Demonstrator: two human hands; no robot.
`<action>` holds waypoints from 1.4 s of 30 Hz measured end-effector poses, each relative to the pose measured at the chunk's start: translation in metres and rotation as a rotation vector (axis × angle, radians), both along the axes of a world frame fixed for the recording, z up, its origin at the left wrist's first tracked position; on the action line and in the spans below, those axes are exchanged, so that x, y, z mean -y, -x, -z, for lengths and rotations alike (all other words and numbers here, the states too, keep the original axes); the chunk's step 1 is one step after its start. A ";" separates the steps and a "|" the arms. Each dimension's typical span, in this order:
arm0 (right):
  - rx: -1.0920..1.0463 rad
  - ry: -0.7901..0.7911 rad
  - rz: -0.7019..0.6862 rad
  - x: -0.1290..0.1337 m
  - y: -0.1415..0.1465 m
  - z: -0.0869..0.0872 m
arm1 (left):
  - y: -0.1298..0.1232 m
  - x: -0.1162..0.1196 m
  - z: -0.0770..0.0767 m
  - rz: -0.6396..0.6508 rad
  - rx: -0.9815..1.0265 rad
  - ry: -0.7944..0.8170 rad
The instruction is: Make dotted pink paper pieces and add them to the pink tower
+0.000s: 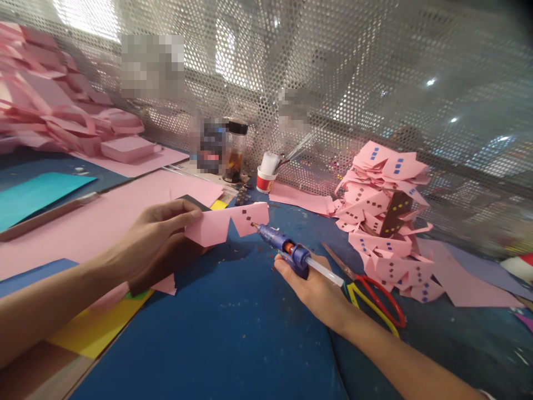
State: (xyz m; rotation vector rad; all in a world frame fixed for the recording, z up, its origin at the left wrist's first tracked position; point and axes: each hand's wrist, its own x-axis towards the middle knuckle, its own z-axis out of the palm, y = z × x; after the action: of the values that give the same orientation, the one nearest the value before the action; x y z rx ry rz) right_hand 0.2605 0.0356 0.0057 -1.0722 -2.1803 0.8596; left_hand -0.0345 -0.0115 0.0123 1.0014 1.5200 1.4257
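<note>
Between the thumb and fingers of my left hand (170, 225) is the left end of a pink paper cutout (212, 226), held above the blue table. The cutout has a V-shaped notch and small dark squares near its right end. My right hand (312, 289) is wrapped round a blue glue gun (283, 244) with a clear glue stick poking out of its back. The gun's nozzle is at the lower edge of the cutout, by the dark squares; whether it touches cannot be made out. Scissors (375, 300) with red and yellow handles lie beyond my right wrist.
A tall pile of pink cutouts (383, 222) with small coloured squares stands at the right. Pink paper pieces (62, 100) are heaped at the far left. A jar (235, 153) and a red-and-white cup (265, 180) stand before the perforated metal screen (350, 72). Coloured sheets lie at the left.
</note>
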 end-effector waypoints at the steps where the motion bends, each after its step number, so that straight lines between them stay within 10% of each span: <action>1: 0.001 0.001 -0.003 0.000 0.000 -0.001 | 0.000 0.000 0.000 -0.001 0.006 0.004; 42: 0.004 -0.025 -0.012 0.001 0.002 -0.002 | 0.002 0.000 0.001 0.018 0.030 -0.019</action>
State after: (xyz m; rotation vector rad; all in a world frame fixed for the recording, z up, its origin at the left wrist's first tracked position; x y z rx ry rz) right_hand 0.2590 0.0345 0.0075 -1.0501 -2.1976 0.8338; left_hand -0.0364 -0.0115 0.0108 0.9984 1.4745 1.4390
